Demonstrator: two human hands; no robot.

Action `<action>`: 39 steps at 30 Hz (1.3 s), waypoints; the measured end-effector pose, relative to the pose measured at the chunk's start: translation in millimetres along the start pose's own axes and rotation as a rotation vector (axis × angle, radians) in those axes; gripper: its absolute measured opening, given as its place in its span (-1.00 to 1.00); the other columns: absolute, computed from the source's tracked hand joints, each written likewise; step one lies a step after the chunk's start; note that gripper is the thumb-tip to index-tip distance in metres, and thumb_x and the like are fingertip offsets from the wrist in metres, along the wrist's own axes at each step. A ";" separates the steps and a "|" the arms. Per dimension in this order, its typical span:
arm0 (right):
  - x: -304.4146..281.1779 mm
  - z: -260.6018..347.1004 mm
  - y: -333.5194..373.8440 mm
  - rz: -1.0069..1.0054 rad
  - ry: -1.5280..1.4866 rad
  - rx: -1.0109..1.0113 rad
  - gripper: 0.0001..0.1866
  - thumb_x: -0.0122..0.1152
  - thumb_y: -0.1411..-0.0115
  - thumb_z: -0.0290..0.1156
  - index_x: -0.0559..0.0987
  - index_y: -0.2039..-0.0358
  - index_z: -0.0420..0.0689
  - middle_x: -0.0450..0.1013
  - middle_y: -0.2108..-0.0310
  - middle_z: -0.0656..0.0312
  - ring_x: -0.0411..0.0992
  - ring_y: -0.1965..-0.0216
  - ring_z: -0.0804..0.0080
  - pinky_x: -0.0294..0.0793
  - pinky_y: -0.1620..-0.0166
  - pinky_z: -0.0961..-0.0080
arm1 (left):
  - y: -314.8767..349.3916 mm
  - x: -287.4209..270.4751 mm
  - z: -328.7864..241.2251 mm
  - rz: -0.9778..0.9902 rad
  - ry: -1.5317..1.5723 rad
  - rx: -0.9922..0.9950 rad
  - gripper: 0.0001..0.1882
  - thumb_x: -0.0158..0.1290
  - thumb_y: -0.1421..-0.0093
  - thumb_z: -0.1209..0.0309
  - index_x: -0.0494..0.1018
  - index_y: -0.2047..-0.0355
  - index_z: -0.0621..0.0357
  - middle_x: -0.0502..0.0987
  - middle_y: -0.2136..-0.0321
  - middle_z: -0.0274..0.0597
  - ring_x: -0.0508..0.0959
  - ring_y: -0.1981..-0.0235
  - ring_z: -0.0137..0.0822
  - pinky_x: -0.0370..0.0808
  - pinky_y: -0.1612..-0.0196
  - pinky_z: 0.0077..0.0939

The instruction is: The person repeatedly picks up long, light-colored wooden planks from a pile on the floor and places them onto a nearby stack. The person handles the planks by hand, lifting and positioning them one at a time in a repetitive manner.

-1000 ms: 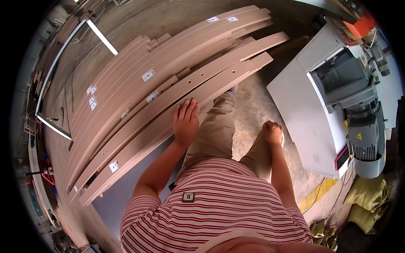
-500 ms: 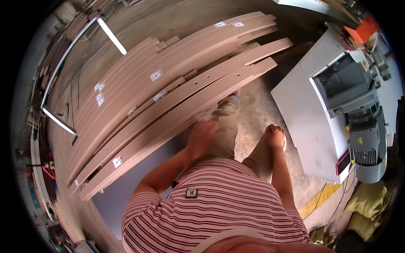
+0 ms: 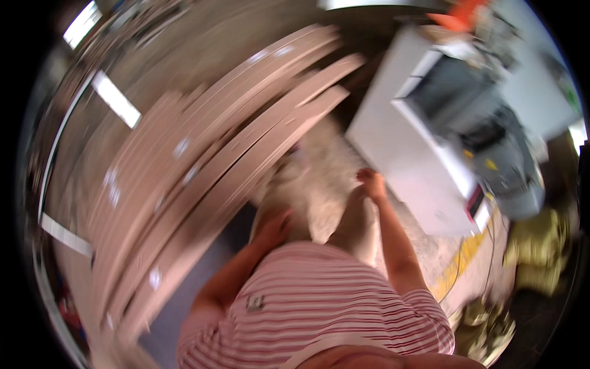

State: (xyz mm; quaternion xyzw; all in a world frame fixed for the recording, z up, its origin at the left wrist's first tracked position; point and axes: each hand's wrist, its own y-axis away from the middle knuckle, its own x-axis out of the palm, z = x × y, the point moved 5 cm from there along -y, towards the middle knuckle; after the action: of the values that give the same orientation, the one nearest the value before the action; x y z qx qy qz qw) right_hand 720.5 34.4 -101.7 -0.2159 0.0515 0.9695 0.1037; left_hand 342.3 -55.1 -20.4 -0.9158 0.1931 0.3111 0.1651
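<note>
My left hand (image 3: 273, 230) hangs low in front of my left thigh, beside the near end of a stack of long brown boards (image 3: 227, 178). Its fingers are smeared by motion, and I see nothing held in it. My right hand (image 3: 371, 183) is out over my right leg, near the white side panel of a machine cabinet (image 3: 399, 129). Its fingers look loosely curled, with no object visible in them. Neither hand touches the boards or the cabinet. Several boards carry small white labels, and some show holes.
A grey motor (image 3: 513, 178) juts from the cabinet at the right. An orange part (image 3: 461, 15) tops the machine. Yellowish sacks (image 3: 538, 252) and a cable lie by a yellow floor stripe (image 3: 455, 270). A dark grey panel (image 3: 196, 277) lies under the boards; a white frame (image 3: 117, 101) stands far left.
The view has swung, so the boards and machine sit further left in it. My left hand has dropped back towards my body. My right hand stays out over the right leg.
</note>
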 end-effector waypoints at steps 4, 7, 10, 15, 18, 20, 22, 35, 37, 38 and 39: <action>-77.7 174.3 -51.7 -0.204 -0.327 0.064 -0.65 -0.02 -0.33 -0.21 0.54 0.48 -0.17 0.46 0.57 0.30 0.42 0.54 0.56 0.40 0.48 0.59 | -1.9 -10.4 2.2 0.020 -0.063 0.033 -0.69 0.11 -0.14 0.40 0.46 0.09 0.15 0.52 0.14 0.04 0.48 0.08 0.07 0.40 0.00 -0.14; -156.4 232.7 -90.9 -0.271 -0.673 -0.103 -0.63 0.02 -0.33 -0.17 0.47 0.56 -0.10 0.37 0.63 0.35 0.29 0.63 0.62 0.25 0.57 0.67 | -10.1 -13.0 -12.6 0.016 -0.078 0.035 -0.73 0.10 -0.15 0.41 0.47 0.12 0.15 0.53 0.21 0.00 0.51 0.16 0.02 0.43 0.07 -0.19; -191.7 287.6 -122.1 -0.238 -0.827 -0.090 -0.63 0.00 -0.35 -0.13 0.45 0.54 -0.08 0.38 0.61 0.35 0.26 0.65 0.64 0.23 0.59 0.70 | -6.6 -16.1 -3.6 -0.025 -0.065 0.030 -0.68 0.14 -0.07 0.47 0.47 0.12 0.15 0.54 0.28 -0.03 0.53 0.20 -0.02 0.44 0.10 -0.21; -215.8 329.5 -163.2 -0.236 -0.863 -0.030 -0.52 0.00 -0.32 -0.03 0.51 0.32 -0.29 0.50 0.52 0.18 0.46 0.54 0.46 0.45 0.51 0.60 | -5.7 -15.4 -5.7 -0.005 -0.047 0.053 -0.73 0.11 -0.13 0.40 0.48 0.14 0.15 0.54 0.25 -0.02 0.52 0.19 -0.01 0.44 0.10 -0.21; -202.4 349.6 -174.7 -0.243 -0.816 0.009 -0.53 0.10 -0.25 0.07 0.43 0.52 -0.10 0.45 0.61 0.26 0.41 0.63 0.51 0.42 0.57 0.63 | -2.6 -10.7 6.5 0.003 -0.054 0.045 -0.74 0.11 -0.13 0.40 0.48 0.15 0.15 0.55 0.26 -0.02 0.52 0.19 -0.01 0.44 0.09 -0.21; -196.1 360.4 -173.8 -0.270 -0.688 -0.020 -0.61 0.15 -0.23 -0.02 0.41 0.51 -0.07 0.37 0.67 0.33 0.39 0.66 0.56 0.35 0.62 0.65 | -3.5 -7.9 10.0 0.006 -0.032 0.015 -0.73 0.11 -0.13 0.40 0.48 0.14 0.13 0.55 0.25 -0.04 0.52 0.18 -0.02 0.44 0.07 -0.20; -181.3 368.5 -165.8 -0.196 -0.690 -0.050 -0.68 0.14 -0.24 -0.11 0.45 0.45 -0.11 0.37 0.65 0.32 0.37 0.66 0.58 0.32 0.62 0.68 | -2.3 -9.8 9.4 0.020 -0.022 -0.030 -0.73 0.11 -0.12 0.40 0.48 0.14 0.12 0.55 0.23 -0.05 0.52 0.17 -0.02 0.44 0.07 -0.20; -149.6 381.7 -120.9 -0.051 -0.665 -0.046 -0.64 -0.03 -0.28 -0.20 0.51 0.43 -0.27 0.48 0.64 0.17 0.47 0.67 0.46 0.44 0.62 0.60 | -4.5 -11.6 4.7 0.022 0.008 0.027 -0.72 0.09 -0.15 0.40 0.46 0.10 0.09 0.54 0.22 -0.09 0.52 0.14 -0.06 0.43 0.06 -0.22; -132.2 388.1 -104.8 -0.028 -0.729 -0.021 -0.62 -0.01 -0.30 -0.16 0.52 0.42 -0.26 0.49 0.62 0.18 0.43 0.68 0.50 0.40 0.62 0.62 | -3.8 -14.3 2.1 0.017 -0.005 0.027 -0.72 0.09 -0.15 0.40 0.46 0.10 0.09 0.54 0.23 -0.08 0.52 0.14 -0.06 0.43 0.06 -0.22; -125.7 393.2 -93.7 -0.001 -0.771 0.000 -0.63 0.03 -0.30 -0.16 0.53 0.42 -0.24 0.50 0.61 0.19 0.40 0.69 0.53 0.35 0.62 0.65 | -3.1 -14.3 3.5 0.010 -0.006 0.028 -0.72 0.09 -0.15 0.40 0.46 0.10 0.10 0.55 0.23 -0.08 0.52 0.14 -0.05 0.43 0.06 -0.22; -120.6 394.9 -88.7 0.051 -0.783 0.006 -0.64 0.07 -0.29 -0.16 0.54 0.42 -0.22 0.51 0.61 0.20 0.40 0.69 0.54 0.34 0.62 0.67 | -1.8 -13.6 5.9 0.004 -0.007 0.028 -0.72 0.09 -0.15 0.40 0.46 0.11 0.10 0.55 0.23 -0.08 0.52 0.15 -0.05 0.43 0.06 -0.22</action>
State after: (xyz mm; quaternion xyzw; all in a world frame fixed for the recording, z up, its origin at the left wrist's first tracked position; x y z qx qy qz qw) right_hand 686.0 156.4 301.2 0.1719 0.0160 0.9807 0.0921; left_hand 330.2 -47.6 -15.8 -0.9120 0.1988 0.3116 0.1780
